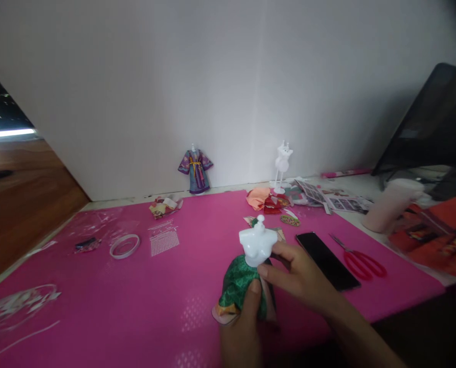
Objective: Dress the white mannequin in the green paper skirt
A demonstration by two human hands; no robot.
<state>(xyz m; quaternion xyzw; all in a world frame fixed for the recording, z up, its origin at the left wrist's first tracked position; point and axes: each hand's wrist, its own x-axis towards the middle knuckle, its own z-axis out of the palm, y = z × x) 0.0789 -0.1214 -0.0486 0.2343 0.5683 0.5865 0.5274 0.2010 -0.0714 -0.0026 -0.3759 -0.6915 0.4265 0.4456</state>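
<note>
A small white mannequin torso [256, 245] wearing a green patterned skirt [238, 289] stands on the pink mat [143, 301] near its front edge. My left hand [242, 332] comes up from below, thumb pressed on the skirt's lower part. My right hand [299, 276] reaches in from the right, its fingers pinched at the torso's waist where the skirt meets it. Both hands are closed on the dressed mannequin.
A black phone [326, 259] and red scissors [360, 260] lie right of my hands. Further back are fabric scraps [268, 200], a bare white mannequin [282, 164], a robed mannequin [195, 169], leaflets [327, 197], a tape ring [124, 246] and plastic wrappers [17, 304].
</note>
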